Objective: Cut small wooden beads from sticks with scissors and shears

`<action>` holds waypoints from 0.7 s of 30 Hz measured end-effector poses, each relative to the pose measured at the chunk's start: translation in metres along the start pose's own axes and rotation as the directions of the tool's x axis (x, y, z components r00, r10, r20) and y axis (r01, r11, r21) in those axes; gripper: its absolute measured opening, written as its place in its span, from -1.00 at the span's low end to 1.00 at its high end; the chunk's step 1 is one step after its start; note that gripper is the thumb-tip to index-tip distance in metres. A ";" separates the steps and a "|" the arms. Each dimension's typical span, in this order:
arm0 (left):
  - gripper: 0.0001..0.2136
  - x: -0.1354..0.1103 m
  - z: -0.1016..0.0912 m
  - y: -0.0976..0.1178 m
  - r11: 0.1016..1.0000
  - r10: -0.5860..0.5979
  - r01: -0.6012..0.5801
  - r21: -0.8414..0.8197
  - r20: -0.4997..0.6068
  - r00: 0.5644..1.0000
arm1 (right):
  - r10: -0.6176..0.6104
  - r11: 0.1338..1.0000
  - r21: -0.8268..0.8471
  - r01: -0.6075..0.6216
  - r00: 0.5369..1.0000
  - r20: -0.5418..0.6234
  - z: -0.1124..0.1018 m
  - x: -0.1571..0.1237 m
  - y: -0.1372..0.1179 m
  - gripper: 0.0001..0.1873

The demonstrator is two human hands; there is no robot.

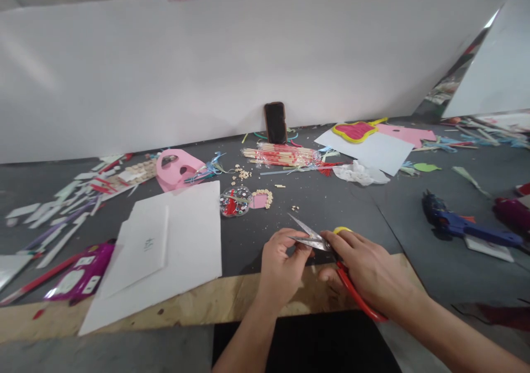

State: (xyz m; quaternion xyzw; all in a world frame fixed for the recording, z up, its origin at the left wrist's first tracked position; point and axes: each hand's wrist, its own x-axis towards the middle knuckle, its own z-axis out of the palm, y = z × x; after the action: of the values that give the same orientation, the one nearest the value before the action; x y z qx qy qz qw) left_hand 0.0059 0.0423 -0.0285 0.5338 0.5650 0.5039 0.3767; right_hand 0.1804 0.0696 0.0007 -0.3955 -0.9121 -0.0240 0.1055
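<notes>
My right hand (368, 265) is closed around a pair of scissors (317, 244) with red and yellow handles, its metal blades spread apart and pointing left. The fingers of my left hand (284, 262) are pinched together at the lower blade; whatever they grip is too small to name. Just beyond lie some tiny pale cut pieces (295, 208) and short pale sticks (280, 186). Farther left, a small pink square (260, 200) has pale bits around its border. Beside it sits a clear round tray (234, 202) holding small parts.
White boards (190, 235) lie left, near a purple packet (83, 271) and scattered strips. A phone (275, 122) leans against the white partition (207, 69) behind bagged sticks (285, 155). A blue glue gun (464, 224) lies right. Pink cutouts (178, 169) and crumpled white tissue (360, 173) lie farther back.
</notes>
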 end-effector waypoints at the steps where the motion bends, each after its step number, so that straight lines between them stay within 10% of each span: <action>1: -0.84 0.000 0.000 0.001 1.000 -0.008 0.008 -0.005 0.004 1.000 | 0.010 1.000 -0.014 -0.010 1.000 0.000 -0.001 0.001 0.000 -0.69; 13: -0.81 -0.002 0.004 -0.007 0.979 0.068 -0.050 0.197 -0.081 0.994 | 0.033 0.999 0.017 -0.033 0.999 0.037 0.003 0.001 0.002 -0.64; 21: -0.82 0.002 -0.001 0.002 0.994 -0.061 0.070 -0.081 0.112 0.992 | -0.054 0.994 0.097 0.045 0.995 0.085 0.006 -0.001 0.009 -0.39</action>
State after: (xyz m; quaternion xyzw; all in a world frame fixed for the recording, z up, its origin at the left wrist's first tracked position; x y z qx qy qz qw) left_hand 0.0046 0.0441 -0.0258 0.5253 0.5390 0.4846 0.4457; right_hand 0.1862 0.0760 -0.0053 -0.3680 -0.9255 0.0342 0.0833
